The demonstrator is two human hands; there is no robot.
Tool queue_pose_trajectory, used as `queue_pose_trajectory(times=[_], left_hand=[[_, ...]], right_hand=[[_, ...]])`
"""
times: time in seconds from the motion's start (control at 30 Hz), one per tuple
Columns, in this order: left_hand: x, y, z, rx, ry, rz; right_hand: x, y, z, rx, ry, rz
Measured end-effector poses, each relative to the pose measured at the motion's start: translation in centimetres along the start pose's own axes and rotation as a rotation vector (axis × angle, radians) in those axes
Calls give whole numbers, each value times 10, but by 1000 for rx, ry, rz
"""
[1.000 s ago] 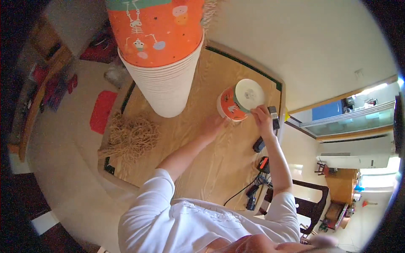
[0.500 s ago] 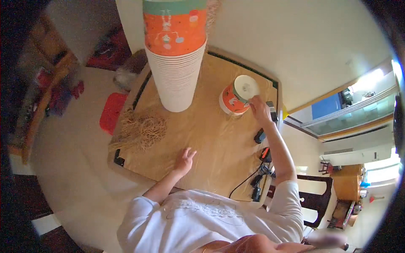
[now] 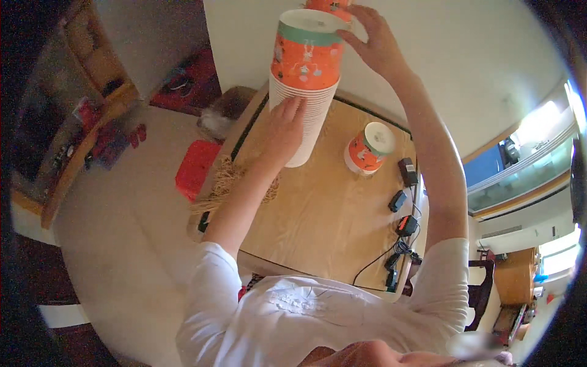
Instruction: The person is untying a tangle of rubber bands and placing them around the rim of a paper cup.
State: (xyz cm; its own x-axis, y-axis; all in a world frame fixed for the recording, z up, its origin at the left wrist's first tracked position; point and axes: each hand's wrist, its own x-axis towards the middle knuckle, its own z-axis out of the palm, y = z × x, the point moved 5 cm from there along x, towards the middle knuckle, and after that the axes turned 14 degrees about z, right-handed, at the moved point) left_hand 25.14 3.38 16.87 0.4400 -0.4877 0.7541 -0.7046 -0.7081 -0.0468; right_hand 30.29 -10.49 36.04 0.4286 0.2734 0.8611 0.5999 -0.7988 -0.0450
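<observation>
A tall stack of nested paper tubs [image 3: 306, 67] stands upside down at the back of the table, the top one orange with a green band and white base. My left hand [image 3: 286, 129] lies against the stack's white ribbed side, fingers stretched out. At the top, my right hand [image 3: 370, 43] is raised with thumb and fingers apart, the thumb close to the upper tub's edge; whether it touches is unclear. Behind it shows part of another orange tub [image 3: 333, 6]. To the right stands a short stack of the same tubs [image 3: 367, 153], apart from both hands.
Straw-coloured strands [image 3: 223, 186] lie heaped on the wooden table [image 3: 306, 232] at its left edge, partly behind my left forearm. Black adapters [image 3: 408, 172] and coiled cables [image 3: 400, 246] line the right edge. A red container [image 3: 194, 170] is beyond the left edge.
My right hand has left the short stack and risen to the top of the tall one. My left hand has moved from the table's front up to the tall stack's side. The view has shifted.
</observation>
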Motion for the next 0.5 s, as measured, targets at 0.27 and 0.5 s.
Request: queue_pose_trajectory(times=[0.27,0.5], left_hand=[[8,-7,-7,25,70,41],[10,-4,-7,93,142,74]], right_hand=[[5,-4,42,185,-450,294],[16,5,41,334,-445,287]])
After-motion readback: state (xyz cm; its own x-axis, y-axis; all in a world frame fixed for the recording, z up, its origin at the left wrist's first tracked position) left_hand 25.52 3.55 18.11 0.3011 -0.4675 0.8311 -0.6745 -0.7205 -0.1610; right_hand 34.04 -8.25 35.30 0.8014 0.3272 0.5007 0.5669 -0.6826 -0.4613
